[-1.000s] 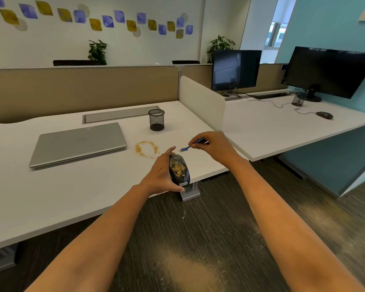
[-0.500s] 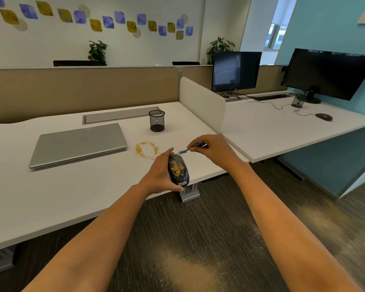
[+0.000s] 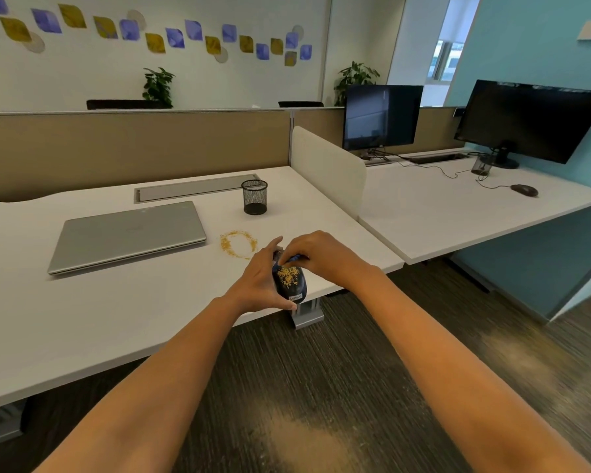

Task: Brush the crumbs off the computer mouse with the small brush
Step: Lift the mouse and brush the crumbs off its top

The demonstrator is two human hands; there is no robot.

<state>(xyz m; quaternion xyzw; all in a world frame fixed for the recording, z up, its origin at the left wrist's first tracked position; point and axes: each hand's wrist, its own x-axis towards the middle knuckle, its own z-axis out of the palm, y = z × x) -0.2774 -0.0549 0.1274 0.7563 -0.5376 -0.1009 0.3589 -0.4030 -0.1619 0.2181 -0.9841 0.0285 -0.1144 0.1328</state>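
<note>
Just right of the frame's center, the left hand (image 3: pixel 260 285) grips a dark Lenovo mouse (image 3: pixel 289 281) at the white desk's (image 3: pixel 123 322) near edge, its back speckled with yellow crumbs (image 3: pixel 287 275). The right hand (image 3: pixel 321 259) pinches a small blue brush (image 3: pixel 293 258) against the mouse's top. A crumb ring (image 3: pixel 238 244) lies between the hands and a closed laptop (image 3: pixel 128 235).

Most of the small brush (image 3: pixel 294 258) is hidden under the right hand (image 3: pixel 325 259), above the computer mouse (image 3: pixel 289 279).
</note>
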